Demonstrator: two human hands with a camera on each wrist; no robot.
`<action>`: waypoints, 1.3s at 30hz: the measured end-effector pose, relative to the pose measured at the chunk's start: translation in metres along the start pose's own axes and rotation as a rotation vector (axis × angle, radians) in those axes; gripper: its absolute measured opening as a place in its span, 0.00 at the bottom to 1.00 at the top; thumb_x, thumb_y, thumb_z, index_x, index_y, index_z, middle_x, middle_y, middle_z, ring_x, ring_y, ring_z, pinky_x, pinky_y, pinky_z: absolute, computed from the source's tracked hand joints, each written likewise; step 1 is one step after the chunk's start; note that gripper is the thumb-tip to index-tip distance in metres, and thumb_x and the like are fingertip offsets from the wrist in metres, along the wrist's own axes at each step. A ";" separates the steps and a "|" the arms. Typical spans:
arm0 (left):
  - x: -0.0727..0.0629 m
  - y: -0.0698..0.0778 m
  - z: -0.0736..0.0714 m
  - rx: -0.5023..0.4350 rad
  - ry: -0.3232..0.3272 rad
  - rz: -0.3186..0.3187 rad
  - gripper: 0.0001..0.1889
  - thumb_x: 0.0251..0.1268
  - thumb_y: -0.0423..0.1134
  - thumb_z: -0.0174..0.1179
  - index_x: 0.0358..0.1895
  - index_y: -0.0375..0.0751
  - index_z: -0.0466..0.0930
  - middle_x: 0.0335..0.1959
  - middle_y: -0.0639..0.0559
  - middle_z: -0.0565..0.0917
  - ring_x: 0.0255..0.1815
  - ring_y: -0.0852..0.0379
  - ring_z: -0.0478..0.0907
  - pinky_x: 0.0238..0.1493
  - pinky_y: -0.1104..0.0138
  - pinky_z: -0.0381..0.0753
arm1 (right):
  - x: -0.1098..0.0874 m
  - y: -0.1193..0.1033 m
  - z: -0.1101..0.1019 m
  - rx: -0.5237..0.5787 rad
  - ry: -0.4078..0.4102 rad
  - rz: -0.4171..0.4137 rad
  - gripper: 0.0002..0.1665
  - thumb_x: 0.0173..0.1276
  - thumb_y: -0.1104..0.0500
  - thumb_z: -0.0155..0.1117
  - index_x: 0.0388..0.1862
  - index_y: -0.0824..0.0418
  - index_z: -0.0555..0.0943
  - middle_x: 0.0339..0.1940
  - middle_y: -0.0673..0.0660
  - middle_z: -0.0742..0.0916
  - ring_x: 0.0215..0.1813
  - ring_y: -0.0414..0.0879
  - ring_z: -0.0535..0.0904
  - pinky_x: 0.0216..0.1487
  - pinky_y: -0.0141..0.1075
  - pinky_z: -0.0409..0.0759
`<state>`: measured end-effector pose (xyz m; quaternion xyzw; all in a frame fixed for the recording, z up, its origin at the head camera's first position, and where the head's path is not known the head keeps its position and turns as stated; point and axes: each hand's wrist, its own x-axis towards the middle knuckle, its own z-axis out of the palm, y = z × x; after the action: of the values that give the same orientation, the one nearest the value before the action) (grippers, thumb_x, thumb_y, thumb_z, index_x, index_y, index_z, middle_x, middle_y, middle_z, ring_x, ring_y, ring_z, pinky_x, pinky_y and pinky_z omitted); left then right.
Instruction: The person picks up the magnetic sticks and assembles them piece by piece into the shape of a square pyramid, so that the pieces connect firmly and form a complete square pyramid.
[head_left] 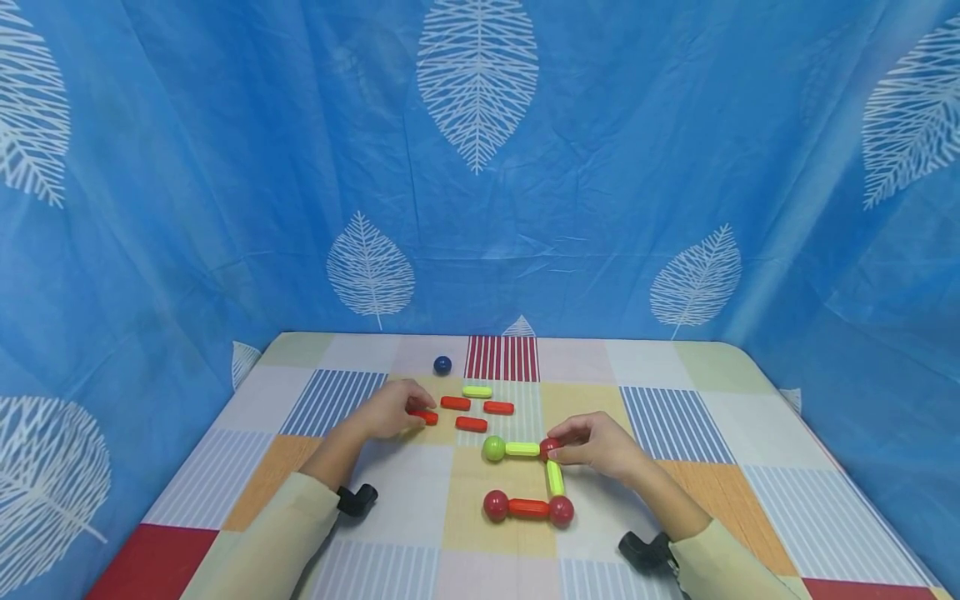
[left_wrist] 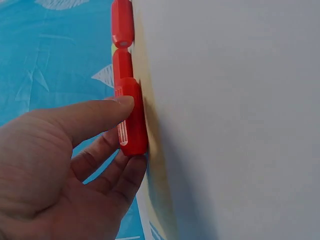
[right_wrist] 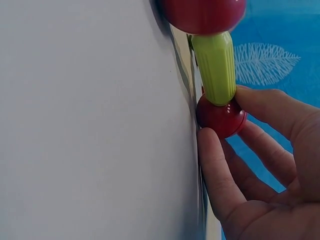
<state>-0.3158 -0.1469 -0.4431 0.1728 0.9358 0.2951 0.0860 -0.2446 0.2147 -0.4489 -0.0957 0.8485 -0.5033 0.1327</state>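
Two arms (head_left: 281, 533) reach in from the near side: the left hand (head_left: 390, 408) pinches a red rod (head_left: 429, 417) left of the loose rods (head_left: 471, 424); the right hand (head_left: 602, 446) grips the joined pieces' (head_left: 528, 507) far-right red ball (head_left: 546, 451).

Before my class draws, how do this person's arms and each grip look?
Left sleeve and right sleeve are pale cream, without visible markings. Near each sleeve's end sits a black, rounded device. Left grip and right grip wear no gloves.
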 end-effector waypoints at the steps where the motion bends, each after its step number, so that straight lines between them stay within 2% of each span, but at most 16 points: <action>1: 0.001 -0.001 0.001 0.002 -0.006 0.002 0.12 0.61 0.29 0.71 0.47 0.46 0.89 0.42 0.55 0.85 0.44 0.56 0.78 0.54 0.58 0.84 | 0.000 0.000 0.000 0.001 -0.002 -0.002 0.18 0.61 0.61 0.77 0.50 0.63 0.88 0.43 0.57 0.91 0.44 0.46 0.84 0.42 0.34 0.85; 10: 0.002 -0.002 0.002 0.021 -0.016 0.011 0.13 0.60 0.28 0.71 0.46 0.48 0.89 0.43 0.55 0.85 0.43 0.56 0.76 0.54 0.58 0.84 | 0.002 0.002 -0.001 -0.009 -0.011 -0.009 0.18 0.61 0.60 0.77 0.51 0.62 0.87 0.44 0.57 0.92 0.43 0.45 0.84 0.42 0.34 0.85; 17: -0.003 0.001 0.005 -0.018 -0.005 0.025 0.12 0.62 0.33 0.72 0.48 0.50 0.89 0.41 0.57 0.85 0.43 0.57 0.77 0.53 0.60 0.83 | 0.002 0.004 -0.002 -0.023 -0.003 0.004 0.18 0.60 0.59 0.78 0.50 0.60 0.88 0.44 0.55 0.91 0.43 0.46 0.83 0.41 0.34 0.84; 26: -0.022 0.016 0.017 -0.208 -0.050 0.046 0.15 0.63 0.36 0.71 0.53 0.51 0.87 0.42 0.57 0.85 0.41 0.56 0.79 0.42 0.66 0.83 | 0.003 0.004 -0.002 -0.043 -0.002 -0.012 0.18 0.61 0.58 0.77 0.50 0.59 0.88 0.45 0.56 0.92 0.44 0.47 0.84 0.43 0.34 0.85; 34: -0.033 0.035 0.024 -0.373 -0.124 0.069 0.17 0.62 0.33 0.71 0.54 0.47 0.86 0.47 0.54 0.86 0.43 0.56 0.82 0.44 0.66 0.85 | 0.003 0.004 -0.004 -0.034 -0.016 -0.010 0.18 0.62 0.58 0.77 0.50 0.60 0.88 0.45 0.56 0.91 0.45 0.47 0.84 0.43 0.34 0.85; 39: -0.039 0.045 0.034 -0.537 -0.156 0.032 0.17 0.62 0.32 0.70 0.55 0.41 0.84 0.46 0.48 0.85 0.43 0.55 0.84 0.44 0.63 0.87 | 0.003 0.002 -0.003 -0.036 -0.013 -0.013 0.18 0.62 0.58 0.77 0.50 0.61 0.88 0.45 0.56 0.91 0.43 0.47 0.83 0.42 0.35 0.86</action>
<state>-0.2583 -0.1090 -0.4426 0.1808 0.8117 0.5198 0.1957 -0.2481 0.2173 -0.4498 -0.1068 0.8558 -0.4883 0.1334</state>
